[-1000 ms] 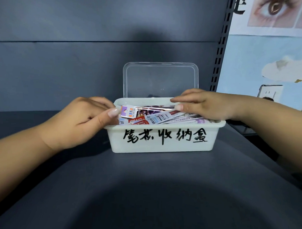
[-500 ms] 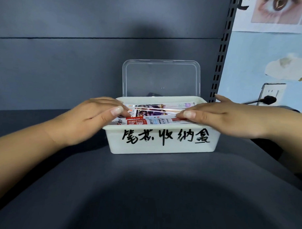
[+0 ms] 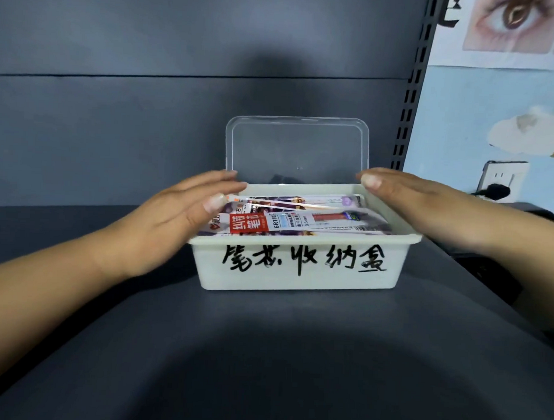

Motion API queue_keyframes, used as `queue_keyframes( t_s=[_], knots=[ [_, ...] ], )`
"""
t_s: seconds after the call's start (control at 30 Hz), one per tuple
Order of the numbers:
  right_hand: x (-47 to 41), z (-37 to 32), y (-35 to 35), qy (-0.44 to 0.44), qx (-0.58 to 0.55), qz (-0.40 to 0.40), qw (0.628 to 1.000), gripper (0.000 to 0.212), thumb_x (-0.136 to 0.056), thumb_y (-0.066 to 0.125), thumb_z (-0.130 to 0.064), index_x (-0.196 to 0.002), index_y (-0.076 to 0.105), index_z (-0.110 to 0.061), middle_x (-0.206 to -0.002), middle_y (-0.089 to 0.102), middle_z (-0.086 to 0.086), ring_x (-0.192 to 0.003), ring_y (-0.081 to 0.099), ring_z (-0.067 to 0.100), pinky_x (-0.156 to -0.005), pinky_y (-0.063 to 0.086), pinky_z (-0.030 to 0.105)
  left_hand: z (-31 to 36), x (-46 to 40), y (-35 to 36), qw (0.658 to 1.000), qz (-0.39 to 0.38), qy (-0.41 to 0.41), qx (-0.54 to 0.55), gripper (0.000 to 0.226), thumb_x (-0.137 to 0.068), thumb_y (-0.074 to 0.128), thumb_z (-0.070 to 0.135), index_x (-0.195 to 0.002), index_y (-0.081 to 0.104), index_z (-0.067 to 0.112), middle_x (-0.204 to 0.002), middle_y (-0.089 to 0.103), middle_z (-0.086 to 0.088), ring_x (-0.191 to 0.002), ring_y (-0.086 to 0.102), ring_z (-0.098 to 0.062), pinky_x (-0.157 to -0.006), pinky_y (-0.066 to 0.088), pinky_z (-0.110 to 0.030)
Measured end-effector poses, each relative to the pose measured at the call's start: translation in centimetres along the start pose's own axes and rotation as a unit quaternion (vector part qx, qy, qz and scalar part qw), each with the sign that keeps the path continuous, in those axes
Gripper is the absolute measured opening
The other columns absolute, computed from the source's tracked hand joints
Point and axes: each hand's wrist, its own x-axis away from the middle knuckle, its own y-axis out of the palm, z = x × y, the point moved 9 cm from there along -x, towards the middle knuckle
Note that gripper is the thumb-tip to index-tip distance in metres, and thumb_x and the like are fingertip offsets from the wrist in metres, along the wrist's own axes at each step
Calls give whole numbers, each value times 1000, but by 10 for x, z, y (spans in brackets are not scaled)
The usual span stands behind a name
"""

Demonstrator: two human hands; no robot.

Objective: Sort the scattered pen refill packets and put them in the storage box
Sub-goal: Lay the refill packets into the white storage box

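Note:
A white storage box (image 3: pixel 298 273) with black handwriting on its front stands on the dark shelf. Several pen refill packets (image 3: pixel 300 224) lie flat inside it, a red-and-white one on top. Behind the box its clear lid (image 3: pixel 298 147) stands upright. My left hand (image 3: pixel 175 219) hovers at the box's left end with straight fingers, the thumb tip near the packet ends. My right hand (image 3: pixel 426 205) is at the right end, fingers straight, over the rim. Neither hand holds anything.
The dark grey shelf surface (image 3: pixel 264 350) stretches toward me in front of the box. A grey back panel rises behind. At the right are a perforated upright (image 3: pixel 413 89), a wall socket with a black plug (image 3: pixel 498 189), and posters.
Both hands have let go of the packets and moved apart to the box's ends, fingers straightened. The packets now lie flat in the box.

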Motion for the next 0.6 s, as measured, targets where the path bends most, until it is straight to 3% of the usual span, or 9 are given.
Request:
queue_keyframes(
  t_s=[0.03,0.07,0.13,0.23,0.3,0.4,0.43,0.5,0.6],
  knots=[
    [-3,6,-6,51,-56,31,997,45,-94,30,-45,-127,49,-21,-129,51,-6,-119,44,2,-78,26,-10,-8,-4,-1,997,4,-45,56,65,-60,23,92,-105,54,56,-125,41,37,-117,31,27,-97,23,-2],
    [-8,7,-8,66,-30,17,997,47,-92,35,-47,-129,49,-22,-129,49,-11,-119,44,5,-86,31,-2,-19,-7,-3,990,16,-89,108,65,-55,28,93,-101,57,57,-123,44,37,-117,34,25,-100,24,-7],
    [-23,19,-19,112,-44,35,992,52,-88,43,-49,-133,44,-22,-138,45,-3,-122,44,14,-99,36,25,-37,-15,-12,972,60,-169,152,65,-56,36,86,-107,58,51,-129,48,29,-121,39,12,-108,23,-23],
    [-38,33,-9,187,-122,50,973,42,-88,48,-44,-120,49,-17,-122,53,7,-99,52,18,-82,44,31,-53,-29,-18,947,109,-250,168,66,-77,41,67,-129,48,26,-136,51,1,-115,51,-11,-107,34,-34],
    [-46,33,-1,205,-172,59,962,42,-89,47,-44,-119,49,-15,-108,54,7,-90,52,20,-75,44,31,-54,-32,-2,924,83,-276,252,54,-90,37,53,-126,48,15,-121,59,-7,-93,61,-15,-88,45,-29],
    [-54,31,6,200,-192,61,959,52,-90,43,-46,-130,42,-14,-102,55,10,-91,53,24,-85,43,35,-40,-36,20,897,39,-290,332,43,-94,29,47,-93,59,16,-78,69,-4,-56,69,-11,-48,50,-16],
    [-55,26,7,185,-194,61,961,55,-90,41,-48,-135,37,-17,-108,54,12,-95,53,26,-90,42,37,-37,-39,18,896,54,-281,340,42,-94,29,46,-89,59,17,-76,68,-4,-55,68,-9,-44,49,-16],
    [-52,10,0,129,-213,77,965,52,-91,35,-52,-133,36,-22,-112,53,11,-104,52,29,-95,38,38,-34,-44,4,887,117,-261,363,39,-93,31,46,-89,55,16,-85,62,-5,-72,69,-13,-54,50,-22],
    [-36,-10,-11,43,-265,86,959,46,-90,24,-59,-92,53,-24,-100,54,6,-109,51,24,-101,32,37,-26,-36,-11,875,163,-228,393,42,-88,30,58,-78,45,21,-94,58,-7,-92,56,-17,-68,40,-27]
  ],
)
